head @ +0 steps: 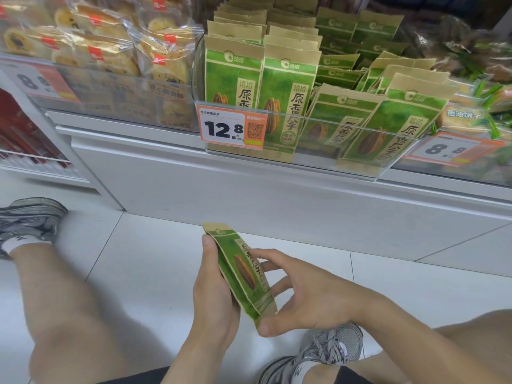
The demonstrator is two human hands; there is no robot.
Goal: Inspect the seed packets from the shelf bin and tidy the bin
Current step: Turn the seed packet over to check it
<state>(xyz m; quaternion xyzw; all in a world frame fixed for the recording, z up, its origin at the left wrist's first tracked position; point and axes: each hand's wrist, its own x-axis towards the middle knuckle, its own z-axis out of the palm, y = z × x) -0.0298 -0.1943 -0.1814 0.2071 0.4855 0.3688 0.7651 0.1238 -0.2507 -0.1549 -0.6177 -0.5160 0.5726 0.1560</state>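
A green and tan seed packet (243, 270) is held low over the floor tiles, turned edge-on to me. My left hand (214, 289) grips its back from the left, thumb near the top. My right hand (302, 292) holds its front and lower corner, thumb under the bottom edge, fingers spread on the face. Above, a clear plastic shelf bin (368, 153) holds several matching seed packets (288, 103); the left rows stand upright, the right ones lean over.
An orange price tag reading 12.8 (228, 128) hangs on the bin's front. Bagged pastries (116, 48) fill the bin to the left, other snacks (471, 106) the one to the right. My knees and grey shoes (327, 353) rest on the white tile floor.
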